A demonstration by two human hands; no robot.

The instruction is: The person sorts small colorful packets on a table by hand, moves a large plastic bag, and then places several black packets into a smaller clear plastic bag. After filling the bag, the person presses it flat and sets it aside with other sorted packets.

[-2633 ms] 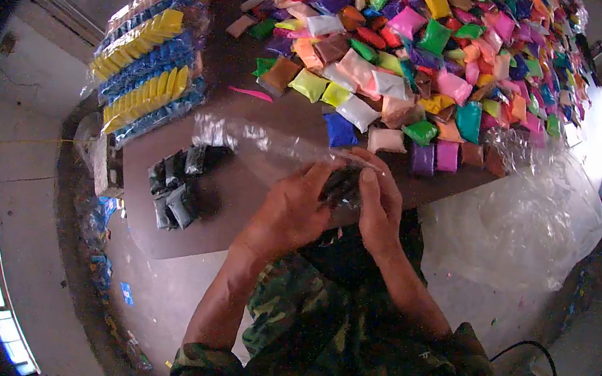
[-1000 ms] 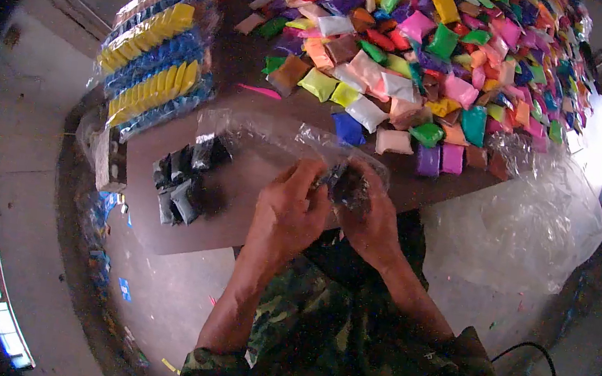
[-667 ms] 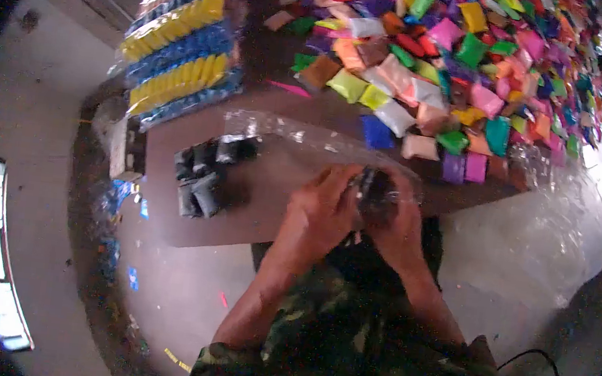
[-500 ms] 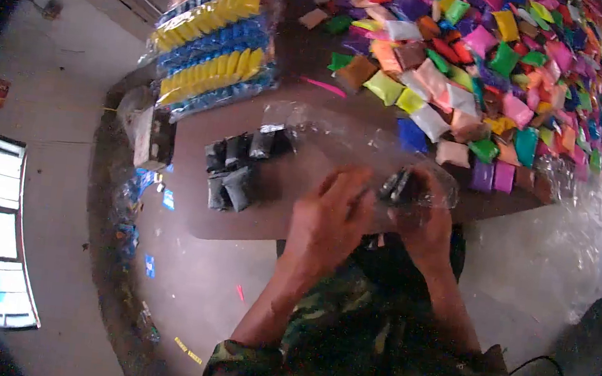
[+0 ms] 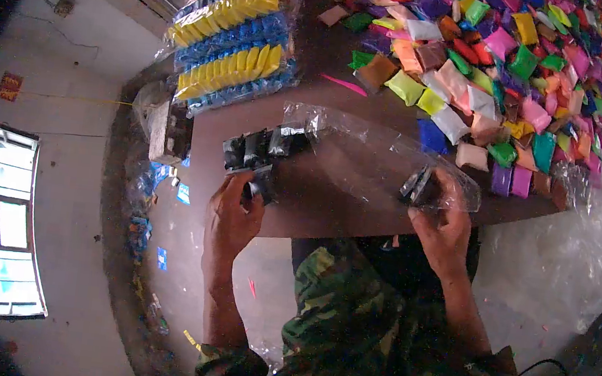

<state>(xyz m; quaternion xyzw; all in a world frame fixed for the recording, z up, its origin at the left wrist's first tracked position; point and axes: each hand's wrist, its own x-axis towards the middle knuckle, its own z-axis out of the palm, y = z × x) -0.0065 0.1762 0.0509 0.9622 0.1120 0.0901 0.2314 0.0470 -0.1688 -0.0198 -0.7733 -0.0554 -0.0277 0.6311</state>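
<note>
Just left of the bag (image 5: 363, 162), my left hand (image 5: 235, 214) pinches a packet (image 5: 263, 178), apparently a pickup calling for a steady lift; at the bag's right end, my right hand (image 5: 447, 223) grips black packets (image 5: 414, 186).

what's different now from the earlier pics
The left hand has let go of the clear bag and moved left to the black packets on the table; whether its grip has closed on one is unclear. The camera turned left too. The right hand still holds the bag, and the colourful pile looks unchanged.
</note>
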